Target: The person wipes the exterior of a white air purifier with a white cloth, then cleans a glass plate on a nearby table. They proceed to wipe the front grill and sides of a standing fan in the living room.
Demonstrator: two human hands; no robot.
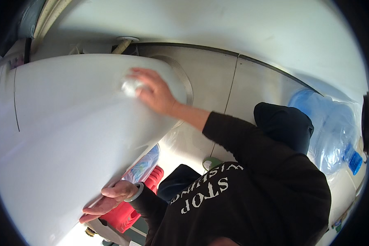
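Note:
My right hand [152,90], blurred, presses a white wad [131,87], cloth or paper, against the smooth side of a large white appliance [73,123], which looks like a washing machine. A grey band [188,83] runs round the appliance's lower end. At the near edge of the same panel, my left hand [115,196] rests with thumb and fingers apart, touching the edge and holding no loose thing. A pale bangle [136,193] circles the left wrist.
A ribbed hose [122,46] enters a flange by the white wall [233,21]. Plastic-wrapped blue water bottles [332,132] stand on the tiled floor [215,73] at right. A red plastic container [123,216] and a clear-wrapped package [143,164] lie beyond my left arm. My knees border the floor.

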